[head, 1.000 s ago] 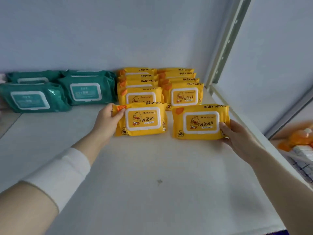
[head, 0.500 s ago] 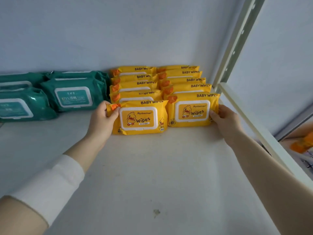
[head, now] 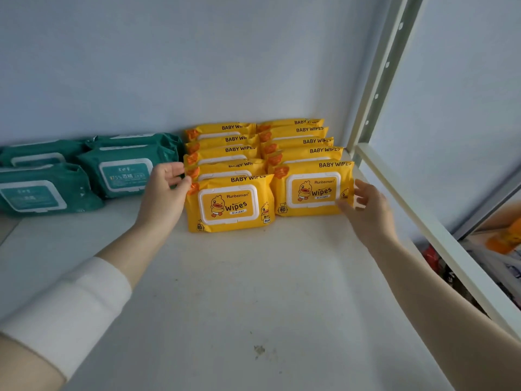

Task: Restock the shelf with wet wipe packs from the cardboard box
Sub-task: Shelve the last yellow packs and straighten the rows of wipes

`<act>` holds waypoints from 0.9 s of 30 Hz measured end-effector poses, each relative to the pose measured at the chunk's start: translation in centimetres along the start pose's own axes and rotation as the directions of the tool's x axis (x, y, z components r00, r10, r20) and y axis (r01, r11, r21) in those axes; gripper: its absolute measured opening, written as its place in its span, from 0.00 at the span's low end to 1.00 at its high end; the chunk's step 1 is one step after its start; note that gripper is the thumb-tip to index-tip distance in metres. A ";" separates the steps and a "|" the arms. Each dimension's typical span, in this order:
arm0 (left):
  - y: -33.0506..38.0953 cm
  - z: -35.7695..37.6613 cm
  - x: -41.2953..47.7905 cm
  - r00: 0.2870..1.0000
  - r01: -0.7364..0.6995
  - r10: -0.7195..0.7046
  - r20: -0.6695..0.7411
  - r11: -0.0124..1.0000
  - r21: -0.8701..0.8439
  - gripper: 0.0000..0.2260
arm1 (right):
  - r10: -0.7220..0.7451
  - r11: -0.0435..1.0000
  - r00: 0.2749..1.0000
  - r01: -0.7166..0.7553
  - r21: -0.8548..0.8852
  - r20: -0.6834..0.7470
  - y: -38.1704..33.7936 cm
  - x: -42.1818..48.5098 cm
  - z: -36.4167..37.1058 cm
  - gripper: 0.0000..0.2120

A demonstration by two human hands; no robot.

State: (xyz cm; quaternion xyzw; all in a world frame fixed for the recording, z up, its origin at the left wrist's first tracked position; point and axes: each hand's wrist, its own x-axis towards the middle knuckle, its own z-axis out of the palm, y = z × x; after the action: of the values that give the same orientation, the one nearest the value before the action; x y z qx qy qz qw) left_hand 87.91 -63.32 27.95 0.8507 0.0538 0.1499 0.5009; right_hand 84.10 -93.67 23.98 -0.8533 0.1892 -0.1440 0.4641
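On the white shelf (head: 225,292), near its right back corner, two rows of yellow packs (head: 225,149) lean one on another. The front left pack (head: 228,206) and the front right pack (head: 313,190) close the rows. The left hand (head: 166,193) has loose, spread fingers and only touches the left edge of its pack. The right hand (head: 366,210) is open too, thumb at the pack's lower right corner, gripping nothing. I judge these packs soft and moderately heavy, with glossy, slippery film, so the short ends give the best hold.
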 end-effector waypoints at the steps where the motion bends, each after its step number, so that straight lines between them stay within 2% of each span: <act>1: 0.7 -0.1 0.0 0.997 -0.073 0.073 0.001 0.995 0.061 0.14 | -0.019 0.999 1.000 0.020 -0.037 0.012 0.0 -0.5 0.0 0.28; 4: 3.3 0.3 0.9 0.966 -0.253 0.235 0.106 0.944 0.213 0.13 | -0.049 0.995 0.998 0.051 -0.087 0.024 -0.2 -1.5 0.0 0.30; 7: 5.7 1.9 2.5 0.914 -0.374 0.300 0.273 0.882 0.285 0.12 | -0.068 0.992 0.998 0.068 -0.106 0.001 -0.9 -1.3 -0.2 0.32; 10: 6.8 4.1 4.6 0.862 -0.473 0.333 0.381 0.798 0.373 0.13 | -0.044 0.981 0.998 0.050 -0.188 0.037 -1.9 -0.1 -0.8 0.38; 14: 8.3 7.8 8.0 0.796 -0.545 0.321 0.513 0.750 0.375 0.15 | 0.047 0.964 0.994 -0.018 -0.264 0.101 -2.0 0.7 -1.2 0.46; 16: 9.1 9.5 10.0 0.775 -0.552 0.317 0.546 0.761 0.341 0.15 | 0.030 0.963 0.994 0.000 -0.271 0.106 -1.9 0.8 -0.7 0.44; 18: 9.3 10.8 11.7 0.774 -0.533 0.305 0.555 0.787 0.312 0.15 | 0.005 0.967 0.995 0.022 -0.253 0.104 -2.1 1.0 -0.3 0.40; 22: 8.5 12.2 13.6 0.774 -0.528 0.293 0.561 0.788 0.316 0.15 | 0.018 0.982 0.992 0.006 -0.187 0.125 -1.9 1.4 0.0 0.38; 27: 8.2 12.5 14.5 0.770 -0.526 0.297 0.565 0.796 0.299 0.10 | 0.033 0.991 0.988 -0.013 -0.130 0.150 -1.3 2.1 0.2 0.34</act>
State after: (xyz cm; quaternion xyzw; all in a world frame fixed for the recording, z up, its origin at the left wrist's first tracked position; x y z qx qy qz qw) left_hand 105.08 -74.36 32.34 0.9402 -0.2358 0.0219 0.2447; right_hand 86.30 -93.82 25.16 -0.8878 0.1720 -0.0608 0.4226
